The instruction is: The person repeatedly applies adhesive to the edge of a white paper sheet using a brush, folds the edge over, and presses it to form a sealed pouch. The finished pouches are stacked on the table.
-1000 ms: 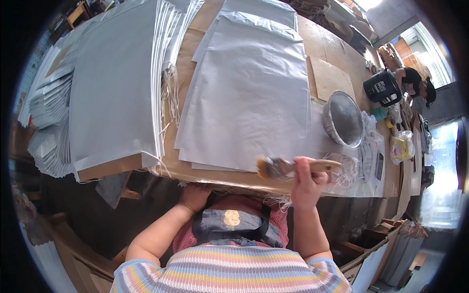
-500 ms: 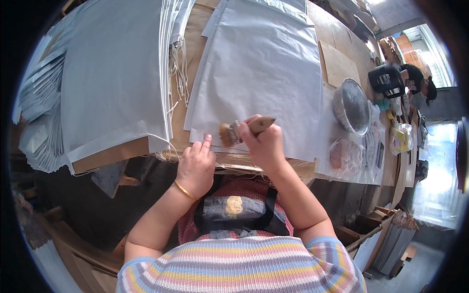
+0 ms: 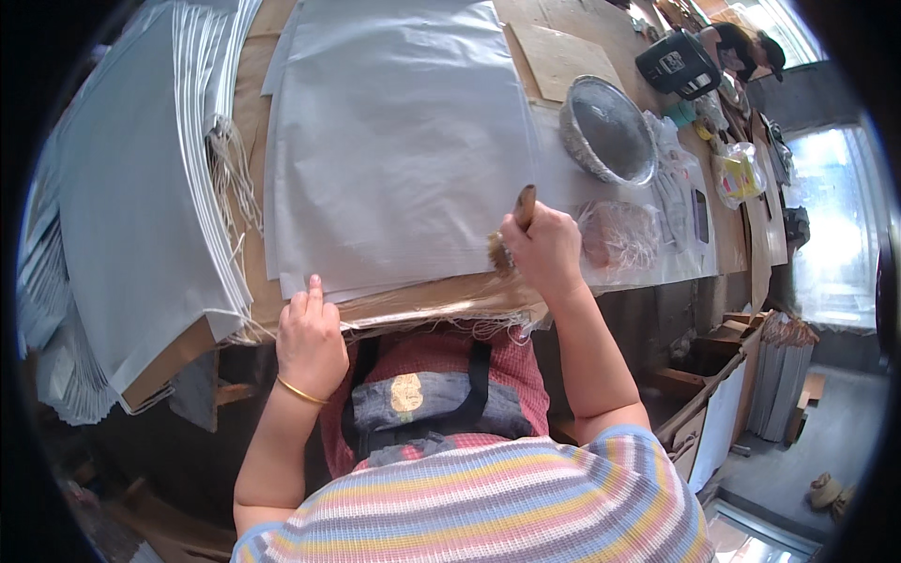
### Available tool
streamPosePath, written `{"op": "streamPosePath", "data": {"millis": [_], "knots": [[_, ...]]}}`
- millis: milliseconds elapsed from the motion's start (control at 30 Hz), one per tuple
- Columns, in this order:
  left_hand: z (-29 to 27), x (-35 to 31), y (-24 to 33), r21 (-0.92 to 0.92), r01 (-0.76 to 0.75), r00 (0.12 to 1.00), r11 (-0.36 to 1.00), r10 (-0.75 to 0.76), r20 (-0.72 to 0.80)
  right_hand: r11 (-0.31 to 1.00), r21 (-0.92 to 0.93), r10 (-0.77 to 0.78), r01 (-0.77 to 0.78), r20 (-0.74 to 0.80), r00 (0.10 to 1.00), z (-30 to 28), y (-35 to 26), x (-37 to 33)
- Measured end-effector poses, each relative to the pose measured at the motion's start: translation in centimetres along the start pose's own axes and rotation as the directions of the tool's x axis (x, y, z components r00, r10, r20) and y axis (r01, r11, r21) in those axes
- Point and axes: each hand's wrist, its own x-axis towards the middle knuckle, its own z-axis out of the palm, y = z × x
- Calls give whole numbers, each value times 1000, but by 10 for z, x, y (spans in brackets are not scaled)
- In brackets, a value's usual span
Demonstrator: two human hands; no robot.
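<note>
In front of me lies a stack of white paper-like sheets [image 3: 404,150], smooth and slightly wrinkled. My right hand [image 3: 546,246] is closed round the wooden handle of a brush [image 3: 527,208]. The brush's tan bristles are at the sheets' near right corner. At the near left corner, my left hand [image 3: 313,342] lies with its index finger stretched out on the sheet edge and its other fingers loosely bent. Nothing shows in its grasp. A bowl [image 3: 610,131] with grey contents stands beyond my right hand.
Another stack of white pieces with cords [image 3: 131,197] rises on the left. Right of the sheets lie a clear plastic bag [image 3: 619,235], a thin board [image 3: 563,61] and a black container [image 3: 678,64]. A person [image 3: 748,49] is at the far right. Loose threads hang along the table edge [image 3: 441,305].
My right hand has moved the brush rightward along the sheets' near edge, and its handle now points more upward. The whole view has swung right. My left hand stays by the near left corner.
</note>
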Motion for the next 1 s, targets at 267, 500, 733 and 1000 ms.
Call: {"op": "streamPosePath", "data": {"millis": [267, 500, 733, 1000], "knots": [[-5, -4, 8, -41, -26, 995, 999, 21, -100, 888, -192, -459, 418, -344, 819, -114, 76, -23], [-52, -30, 28, -926, 274, 959, 259, -5, 282, 701, -654, -373, 285, 4, 928, -133, 119, -69], [-116, -18, 59, -864, -159, 983, 477, 155, -95, 749, 586, -528, 309, 246, 813, -1, 10, -119], [-100, 5, -5, -446, -64, 951, 893, -81, -300, 891, 434, -205, 132, 126, 971, -82, 40, -60]]}}
